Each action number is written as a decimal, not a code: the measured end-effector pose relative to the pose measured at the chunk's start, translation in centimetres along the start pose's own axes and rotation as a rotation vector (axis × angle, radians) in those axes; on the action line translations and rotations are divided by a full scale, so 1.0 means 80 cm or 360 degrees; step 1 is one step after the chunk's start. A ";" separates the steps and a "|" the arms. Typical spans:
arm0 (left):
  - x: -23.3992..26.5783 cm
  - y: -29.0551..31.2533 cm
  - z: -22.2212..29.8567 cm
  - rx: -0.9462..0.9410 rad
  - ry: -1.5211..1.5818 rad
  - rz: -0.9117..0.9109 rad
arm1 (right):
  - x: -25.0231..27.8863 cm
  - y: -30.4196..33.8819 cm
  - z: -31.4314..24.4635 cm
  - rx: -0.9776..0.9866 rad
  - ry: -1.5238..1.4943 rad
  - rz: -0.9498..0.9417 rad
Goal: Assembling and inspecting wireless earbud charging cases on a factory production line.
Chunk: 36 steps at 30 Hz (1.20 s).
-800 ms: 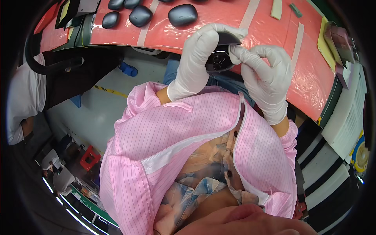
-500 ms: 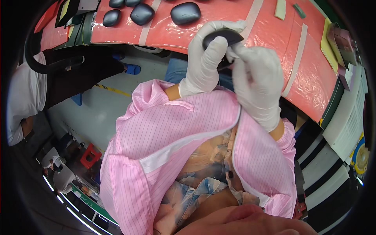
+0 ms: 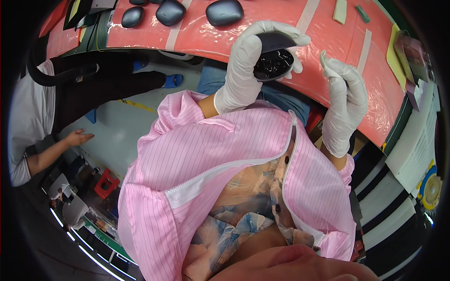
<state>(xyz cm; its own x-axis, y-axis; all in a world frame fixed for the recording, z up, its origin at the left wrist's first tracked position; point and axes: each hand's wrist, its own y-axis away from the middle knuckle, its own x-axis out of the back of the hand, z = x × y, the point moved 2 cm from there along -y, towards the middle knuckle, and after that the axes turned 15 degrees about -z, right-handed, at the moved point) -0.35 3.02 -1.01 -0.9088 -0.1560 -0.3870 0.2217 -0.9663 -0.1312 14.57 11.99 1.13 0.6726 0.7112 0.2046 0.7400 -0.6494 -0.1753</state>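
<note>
Fingers [image 3: 262, 35] of left hand [image 3: 243, 70] grip dark oval shell [image 3: 274, 61] over pink mat [image 3: 197, 33]; right hand [image 3: 344, 103] w/ small wipe [image 3: 328, 63] has pulled away, fingers closed on it — wiping paused.

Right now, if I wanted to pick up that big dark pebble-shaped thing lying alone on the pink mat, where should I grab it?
Probably by its two long sides, coming straight down from above. The dark case lies flat on the mat, smooth and rounded, with open mat around it, so fingers could pinch across its narrower width. Its glossy domed top looks slippery, so grip low near the mat.
</note>
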 end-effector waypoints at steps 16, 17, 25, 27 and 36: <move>-0.002 0.002 -0.011 -0.0063 0.0109 0.0013 | -0.012 -0.005 -0.008 0.0108 0.0432 -0.0138; -0.004 0.001 -0.015 -0.0128 0.0193 0.0047 | -0.026 -0.012 -0.021 0.0229 0.0569 -0.0236; -0.011 -0.001 -0.010 0.0024 0.0461 0.0146 | -0.029 -0.009 -0.033 0.0405 0.0525 -0.0799; -0.016 -0.002 -0.006 0.0040 0.0402 0.0293 | -0.028 -0.011 -0.029 0.0339 0.0374 -0.0328; -0.010 -0.003 -0.006 0.0220 0.1048 0.0325 | -0.005 0.007 0.006 0.0333 0.0881 -0.0477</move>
<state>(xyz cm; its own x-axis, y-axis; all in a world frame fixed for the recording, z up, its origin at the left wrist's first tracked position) 0.49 3.45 -1.11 -0.4412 -0.2227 -0.8694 0.2785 -0.9549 0.1032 14.76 11.47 0.49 0.3751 0.5731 0.7286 0.9180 -0.3391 -0.2058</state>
